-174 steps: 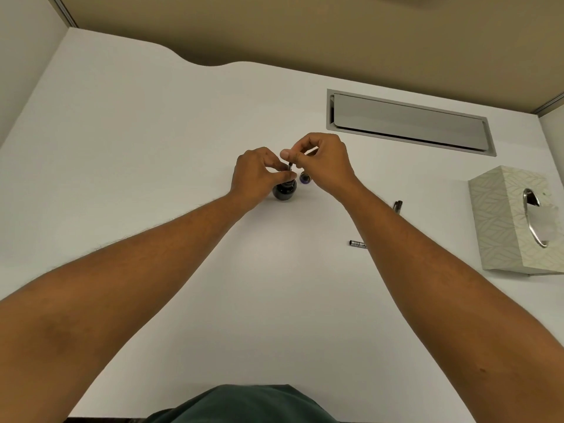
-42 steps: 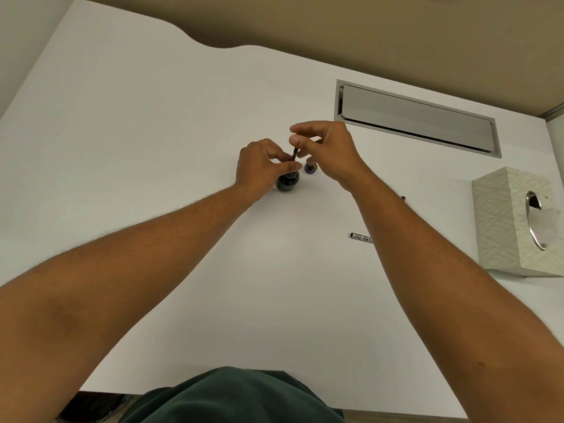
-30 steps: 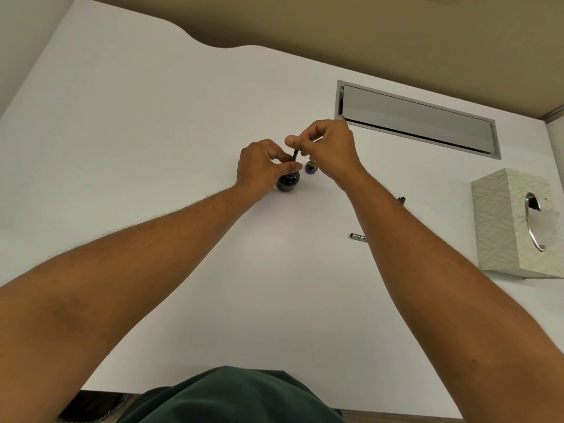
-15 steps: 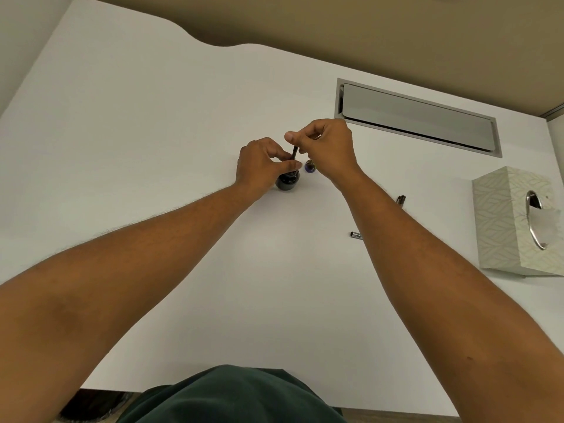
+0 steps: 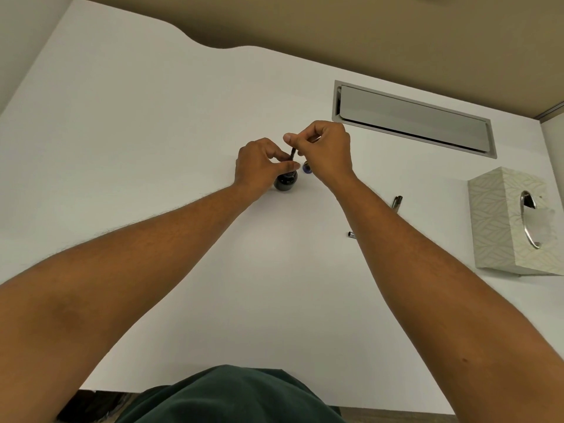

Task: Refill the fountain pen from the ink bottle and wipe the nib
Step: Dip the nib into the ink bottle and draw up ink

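Pinching the slim dark fountain pen section point(image 5: 293, 154) by its top, the right hand point(image 5: 325, 151) holds it almost upright over the small round dark glass ink bottle point(image 5: 286, 181), its lower end at the bottle's mouth. The left hand point(image 5: 259, 169) grips the bottle's neck from nine o'clock. At three o'clock of the bottle lies its blue-lined cap point(image 5: 307, 168) (half hidden). Farther toward four o'clock, well apart on the white desk point(image 5: 152, 117), lie a dark pen barrel point(image 5: 397, 203) and a patterned tissue box point(image 5: 512, 221).

Desk point(image 5: 152, 148) left half open — obstructions sit right: tissue box point(image 5: 512, 221) at right edge, pen parts point(image 5: 396, 203) beside it.
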The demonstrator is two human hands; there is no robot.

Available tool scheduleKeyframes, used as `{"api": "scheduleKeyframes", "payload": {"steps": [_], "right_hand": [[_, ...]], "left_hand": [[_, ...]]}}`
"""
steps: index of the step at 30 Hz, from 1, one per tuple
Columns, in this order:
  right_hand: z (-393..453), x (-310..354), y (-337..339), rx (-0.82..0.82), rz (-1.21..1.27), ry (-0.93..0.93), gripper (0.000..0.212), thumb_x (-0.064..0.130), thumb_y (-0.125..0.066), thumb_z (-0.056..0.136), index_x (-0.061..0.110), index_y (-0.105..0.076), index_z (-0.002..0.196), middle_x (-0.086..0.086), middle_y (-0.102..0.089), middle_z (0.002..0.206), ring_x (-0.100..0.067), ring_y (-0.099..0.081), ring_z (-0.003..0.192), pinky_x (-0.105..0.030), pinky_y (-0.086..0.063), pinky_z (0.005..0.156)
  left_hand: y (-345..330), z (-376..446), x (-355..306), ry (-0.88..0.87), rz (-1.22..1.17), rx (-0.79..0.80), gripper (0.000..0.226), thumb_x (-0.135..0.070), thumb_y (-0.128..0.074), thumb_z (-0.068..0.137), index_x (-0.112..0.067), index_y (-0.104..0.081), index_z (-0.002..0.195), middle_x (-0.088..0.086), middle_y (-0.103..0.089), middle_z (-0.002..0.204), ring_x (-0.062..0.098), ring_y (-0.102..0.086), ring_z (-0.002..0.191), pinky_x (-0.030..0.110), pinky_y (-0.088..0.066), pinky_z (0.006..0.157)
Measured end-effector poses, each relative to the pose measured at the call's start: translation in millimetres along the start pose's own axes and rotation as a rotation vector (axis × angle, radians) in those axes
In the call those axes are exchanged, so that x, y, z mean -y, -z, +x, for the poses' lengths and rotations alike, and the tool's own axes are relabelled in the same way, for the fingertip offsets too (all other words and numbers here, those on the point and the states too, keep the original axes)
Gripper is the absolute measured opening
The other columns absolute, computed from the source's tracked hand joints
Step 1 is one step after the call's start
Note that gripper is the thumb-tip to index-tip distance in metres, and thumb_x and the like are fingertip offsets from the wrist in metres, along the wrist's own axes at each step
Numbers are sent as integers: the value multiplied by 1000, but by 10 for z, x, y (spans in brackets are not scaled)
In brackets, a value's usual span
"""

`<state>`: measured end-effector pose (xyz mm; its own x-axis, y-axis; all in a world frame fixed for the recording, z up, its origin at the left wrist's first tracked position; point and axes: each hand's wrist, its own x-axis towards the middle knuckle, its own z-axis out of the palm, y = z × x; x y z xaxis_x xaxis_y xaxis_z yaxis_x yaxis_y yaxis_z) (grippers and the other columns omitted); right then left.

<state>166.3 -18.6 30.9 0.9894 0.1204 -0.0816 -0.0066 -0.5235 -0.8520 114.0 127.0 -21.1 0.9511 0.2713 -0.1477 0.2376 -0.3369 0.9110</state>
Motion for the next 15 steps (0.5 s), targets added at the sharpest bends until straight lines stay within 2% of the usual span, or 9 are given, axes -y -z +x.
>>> {"api": "scheduleKeyframes", "payload": {"steps": [8,12,15], "right_hand": [[-8,38,22,56,-5,36,26,31,-88,84,8,-77,81,5,-72,67,-8,-62,55,-32,-56,58],[-11,62,20,64,-29,54,23,30,-87,85,9,-78,82,10,-72,67,-3,-62,55,-31,-56,57],[-28,97,28,66,-57,73,22,32,-86,86,11,-80,84,10,-73,71,-3,-65,59,-31,-57,58]], "left_hand": [[33,-18,-87,-4,-5,29,32,-45,-90,78,-20,-84,97,-3,-80,107,16,-69,106,31,-52,90],[65,-16,-117,-40,11,15,27,-42,-89,80,-20,-85,95,-3,-83,96,15,-75,94,33,-57,88],[90,-38,-134,-50,2,11,22,-35,-88,82,-18,-86,97,-1,-84,93,10,-76,88,24,-56,82]]}}
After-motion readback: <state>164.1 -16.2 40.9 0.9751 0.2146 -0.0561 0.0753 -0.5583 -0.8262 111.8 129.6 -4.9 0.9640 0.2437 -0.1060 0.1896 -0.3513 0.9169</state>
